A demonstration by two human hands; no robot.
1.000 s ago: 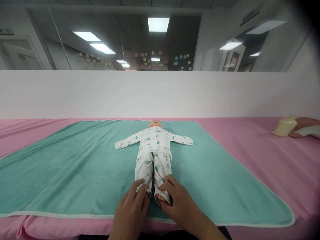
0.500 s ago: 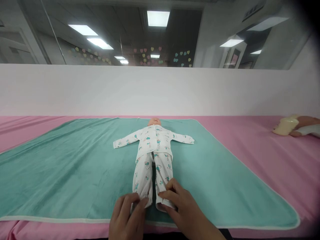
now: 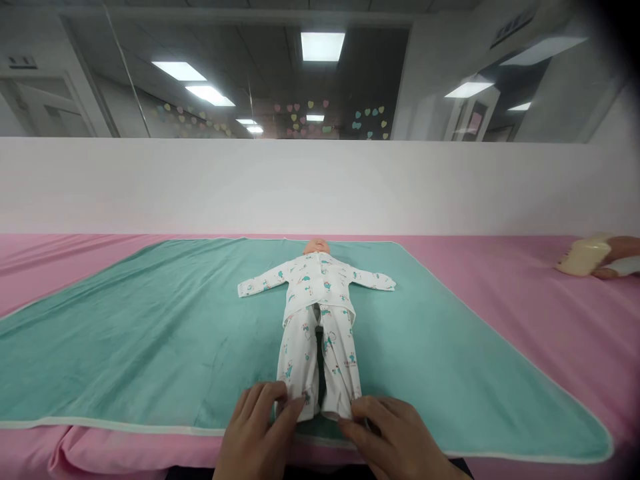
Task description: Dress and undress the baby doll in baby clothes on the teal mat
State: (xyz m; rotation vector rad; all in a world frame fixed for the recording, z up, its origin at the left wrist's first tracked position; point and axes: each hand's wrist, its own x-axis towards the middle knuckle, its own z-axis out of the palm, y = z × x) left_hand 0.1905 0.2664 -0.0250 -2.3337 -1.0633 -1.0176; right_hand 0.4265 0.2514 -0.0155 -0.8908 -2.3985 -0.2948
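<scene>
A baby doll [image 3: 317, 246] lies on its back on a green blanket [image 3: 200, 333], arms spread, head toward the wall. It wears a white printed top [image 3: 317, 277] and matching pants [image 3: 340, 353]. My left hand [image 3: 263, 423] pinches the cuff of the pant leg on the left. The other cuff is gripped between the thumb and fingers of my right hand [image 3: 393, 430]. Both pant legs lie stretched toward me, and the doll's feet are hidden inside them. A dark strip shows between the legs.
Pink cloth [image 3: 500, 273] covers the surface under the blanket. At the far right lies a cream-coloured bottle [image 3: 583, 257] beside part of another doll-like figure [image 3: 625, 248]. A white wall [image 3: 250, 187] with windows above closes off the back.
The pant legs have been drawn down toward me, covering the toes that showed earlier. My right hand has shifted to the outer edge of its cuff. The view has moved slightly.
</scene>
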